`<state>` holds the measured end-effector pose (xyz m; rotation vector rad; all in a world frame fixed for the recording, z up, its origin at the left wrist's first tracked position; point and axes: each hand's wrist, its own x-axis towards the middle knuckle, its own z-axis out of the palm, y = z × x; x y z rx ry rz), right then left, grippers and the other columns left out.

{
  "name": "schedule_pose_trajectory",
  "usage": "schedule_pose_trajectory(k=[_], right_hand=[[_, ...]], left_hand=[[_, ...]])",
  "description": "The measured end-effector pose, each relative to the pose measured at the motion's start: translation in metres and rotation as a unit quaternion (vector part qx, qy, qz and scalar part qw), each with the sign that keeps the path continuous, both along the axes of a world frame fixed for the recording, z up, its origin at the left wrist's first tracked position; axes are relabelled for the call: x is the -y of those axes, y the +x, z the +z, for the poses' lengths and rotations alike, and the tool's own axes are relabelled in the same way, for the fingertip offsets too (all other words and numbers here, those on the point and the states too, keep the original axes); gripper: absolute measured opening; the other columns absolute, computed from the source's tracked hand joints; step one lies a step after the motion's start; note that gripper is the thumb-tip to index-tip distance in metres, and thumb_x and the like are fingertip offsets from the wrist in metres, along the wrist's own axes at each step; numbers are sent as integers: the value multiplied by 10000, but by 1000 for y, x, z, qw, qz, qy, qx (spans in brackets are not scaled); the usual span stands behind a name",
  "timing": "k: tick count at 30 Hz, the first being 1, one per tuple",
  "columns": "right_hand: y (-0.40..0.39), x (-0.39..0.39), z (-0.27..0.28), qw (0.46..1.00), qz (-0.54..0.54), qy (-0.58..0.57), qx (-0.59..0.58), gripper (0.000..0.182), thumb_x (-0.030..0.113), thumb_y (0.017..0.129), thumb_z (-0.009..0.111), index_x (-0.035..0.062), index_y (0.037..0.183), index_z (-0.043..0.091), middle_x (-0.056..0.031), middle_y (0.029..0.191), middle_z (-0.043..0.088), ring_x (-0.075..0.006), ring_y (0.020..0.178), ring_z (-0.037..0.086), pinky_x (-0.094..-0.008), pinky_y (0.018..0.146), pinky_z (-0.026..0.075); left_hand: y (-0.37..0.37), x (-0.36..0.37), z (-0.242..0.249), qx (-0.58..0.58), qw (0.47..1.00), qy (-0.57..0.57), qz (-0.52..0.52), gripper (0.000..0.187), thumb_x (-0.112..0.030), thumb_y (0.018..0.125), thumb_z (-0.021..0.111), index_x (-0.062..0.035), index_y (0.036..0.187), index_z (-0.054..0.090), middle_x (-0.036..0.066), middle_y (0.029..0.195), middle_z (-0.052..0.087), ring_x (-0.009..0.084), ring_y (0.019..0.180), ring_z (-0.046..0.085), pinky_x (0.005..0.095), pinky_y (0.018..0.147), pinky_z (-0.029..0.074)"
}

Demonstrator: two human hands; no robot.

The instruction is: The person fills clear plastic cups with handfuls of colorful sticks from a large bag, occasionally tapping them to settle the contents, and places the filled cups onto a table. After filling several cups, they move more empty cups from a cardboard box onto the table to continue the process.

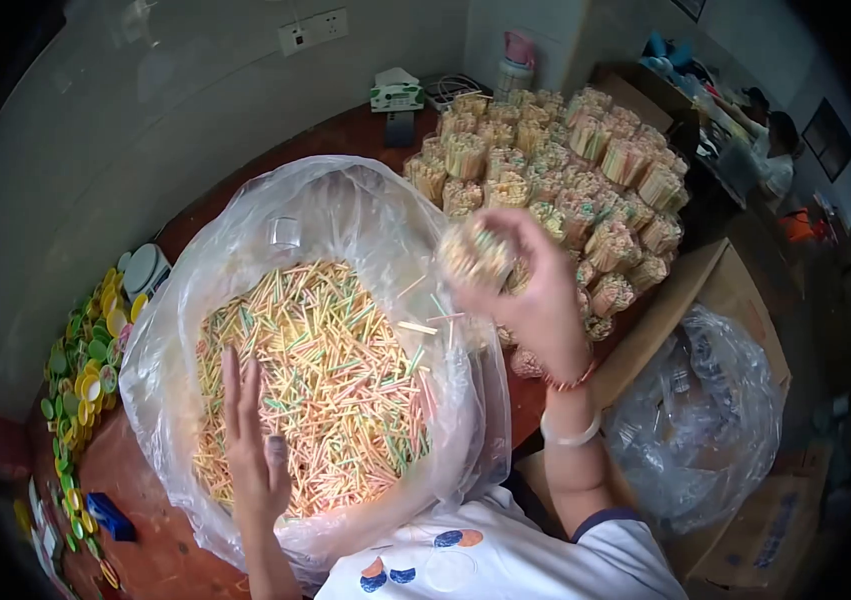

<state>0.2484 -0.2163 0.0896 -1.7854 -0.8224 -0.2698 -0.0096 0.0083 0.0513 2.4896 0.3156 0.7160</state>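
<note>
My right hand is closed around a clear tub of pastel sticks, held up past the right rim of the big plastic bag. The tub is slightly blurred, with its stick ends towards me. Inside the bag lies a large heap of short pink, yellow and green sticks. Over the heap's left side, my left hand has its fingers stretched out and holds nothing. An upturned or lying clear tub rests against the bag's far inner wall. A few sticks lie on the bag's right edge.
Many filled tubs stand packed beyond my right hand. Yellow and green lids, a round white scale and a blue object lie left. A cardboard box with plastic bags is right. Another person sits farther back.
</note>
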Motion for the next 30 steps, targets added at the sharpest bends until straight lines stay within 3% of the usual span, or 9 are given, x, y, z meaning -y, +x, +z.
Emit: schedule_pose_trajectory(k=[7, 13, 15, 18, 20, 23, 26, 28, 30], right_hand=[[215, 47, 57, 941, -261, -182, 117, 691, 360, 691, 941, 32, 1226, 652, -159, 1178, 725, -282, 1000, 731, -385, 901, 595], [379, 37, 36, 795, -351, -393, 299, 677, 665, 666, 845, 24, 872, 786, -207, 886, 755, -356, 850, 730, -458, 733, 530], [369, 22, 43, 768, -391, -447, 239, 575, 561, 726, 868, 25, 905, 764, -193, 874, 741, -366, 909, 703, -485, 868, 532], [409, 42, 23, 722, -325, -389, 471, 575, 552, 773, 845, -4, 876, 739, -175, 760, 692, -349, 824, 677, -472, 770, 523], [390, 29, 41, 795, -321, -471, 207, 613, 555, 801, 829, -38, 894, 707, -183, 765, 673, -341, 805, 666, -477, 760, 518], [497, 69, -19, 794, -353, -395, 297, 654, 586, 815, 810, -48, 912, 681, -186, 783, 665, -331, 769, 651, -496, 765, 513], [349, 48, 48, 880, -205, -413, 117, 712, 613, 834, 778, -65, 1035, 688, -223, 913, 703, -359, 865, 680, -491, 823, 530], [384, 47, 30, 861, -264, -416, 123, 749, 620, 849, 757, -73, 1122, 671, -244, 1004, 706, -380, 952, 679, -490, 869, 533], [436, 59, 4, 839, -325, -419, 122, 791, 627, 865, 736, -80, 1209, 654, -265, 1094, 709, -400, 1040, 679, -489, 916, 535]], left_hand=[[-4, -22, 7, -33, 999, 18, 33, 555, -346, 1057, 496, -125, 1563, 446, 190, 1660, 338, 427, 1498, 375, 529, 1188, 342], [-33, -30, 14, -74, 990, 25, 118, 508, -201, 1022, 595, -128, 1514, 497, 172, 1615, 413, 422, 1425, 467, 489, 1134, 424], [-51, -38, 13, -77, 985, 27, 152, 490, -162, 1002, 630, -113, 1480, 531, 173, 1580, 457, 418, 1387, 506, 476, 1119, 438], [-76, -50, 15, -61, 980, 11, 187, 468, -93, 972, 666, -89, 1431, 573, 178, 1463, 577, 402, 1323, 572, 443, 1087, 470], [-86, -59, 11, -64, 977, -4, 204, 445, -91, 975, 662, -81, 1413, 586, 181, 1427, 603, 398, 1302, 589, 440, 1072, 480], [-93, -72, -5, -84, 980, -45, 177, 392, -90, 983, 655, -65, 1372, 612, 182, 1333, 665, 387, 1233, 637, 425, 1026, 509], [-97, -89, -21, -214, 958, -132, 139, 438, -143, 992, 657, -71, 1415, 570, 224, 1420, 595, 404, 1300, 585, 437, 1069, 481], [-103, -102, -50, -211, 921, 182, 274, 530, -193, 997, 656, -78, 1486, 487, 290, 1526, 460, 442, 1388, 483, 463, 1138, 419], [-106, -112, -31, -182, 917, 134, 329, 600, -213, 999, 649, -84, 1535, 414, 335, 1581, 348, 477, 1437, 399, 485, 1179, 369]])
